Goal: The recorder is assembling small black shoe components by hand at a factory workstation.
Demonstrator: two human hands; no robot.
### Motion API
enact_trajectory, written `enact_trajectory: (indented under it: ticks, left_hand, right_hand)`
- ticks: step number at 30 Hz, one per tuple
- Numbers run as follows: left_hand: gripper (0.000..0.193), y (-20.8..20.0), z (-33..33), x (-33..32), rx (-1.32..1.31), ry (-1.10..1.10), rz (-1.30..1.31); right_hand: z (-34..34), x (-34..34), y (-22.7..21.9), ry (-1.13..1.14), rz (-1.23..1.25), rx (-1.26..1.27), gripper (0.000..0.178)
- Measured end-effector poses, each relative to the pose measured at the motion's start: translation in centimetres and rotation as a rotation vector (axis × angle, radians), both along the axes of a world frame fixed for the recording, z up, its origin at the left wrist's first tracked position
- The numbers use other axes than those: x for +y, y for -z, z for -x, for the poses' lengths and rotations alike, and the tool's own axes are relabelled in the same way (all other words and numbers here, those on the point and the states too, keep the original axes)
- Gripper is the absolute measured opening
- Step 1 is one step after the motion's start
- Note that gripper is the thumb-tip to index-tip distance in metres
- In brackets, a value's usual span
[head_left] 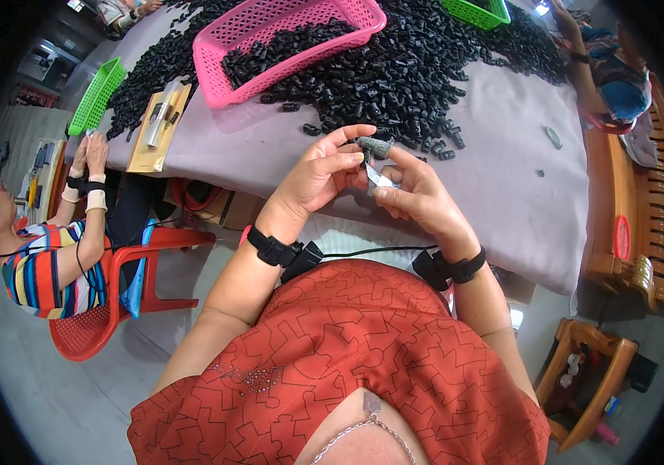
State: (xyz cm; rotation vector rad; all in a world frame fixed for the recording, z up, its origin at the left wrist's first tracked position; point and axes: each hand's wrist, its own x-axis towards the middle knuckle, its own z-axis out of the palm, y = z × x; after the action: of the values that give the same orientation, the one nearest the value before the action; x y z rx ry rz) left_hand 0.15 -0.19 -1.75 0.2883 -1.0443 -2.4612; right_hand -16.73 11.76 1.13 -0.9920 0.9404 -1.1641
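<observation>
- Evidently, in the head view, both hands meet above the near edge of the worktop (518, 167), close to the body, perhaps because fine handling is easiest there.
- The left hand (318, 172) is closed in a light pinch around a small dark piece (367, 157), which sits between the two hands, raised off the cloth. Holding it at the tips probably leaves most of it exposed.
- The right hand (425, 194) has its grip closed on a pale flat piece (379, 178), its narrow end pointing toward the dark one. Whether this is a blade, paper or cloth I cannot tell.
- A grey covering (377, 145) seems to wrap the tip of the right index finger (405, 160), likely to protect it or improve friction.
- Just beyond lies a heap of black parts (401, 85), spread within easy reach, presumably so that single pieces can be picked up.
- A pink basket (227, 94) stands at the heap's edge with black parts inside; its high walls would keep them apart from the loose ones.
- Wristbands (274, 252) circle both wrists, clear of the fingers.
- Leftward, a brown board (146, 157) carries a clear tube (155, 128), set aside from the heap. Beyond it a co-worker (53, 263) sits with both hands raised near a green basket (99, 94).
</observation>
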Motion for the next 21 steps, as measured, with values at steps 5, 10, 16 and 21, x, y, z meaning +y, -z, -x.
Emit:
enact_trajectory:
  ticks: [5,10,16,21]
  left_hand:
    - [0.044,0.5,-0.2,-0.4,0.008,0.034,-0.024]
    - [0.045,0.5,-0.2,-0.5,0.038,0.074,-0.029]
    - [0.045,1.0,-0.1,-0.6,0.053,0.075,-0.051]
    - [0.047,0.8,0.0,-0.5,0.019,0.067,-0.022]
  right_hand:
    - [-0.1,0.0,0.1,-0.005,0.013,-0.015,0.055]
    - [-0.2,-0.1,0.0,0.000,0.016,0.000,0.053]
    - [0.0,-0.2,0.1,-0.001,0.019,0.003,0.050]
    - [0.0,-0.3,0.4,0.014,0.019,-0.008,0.049]
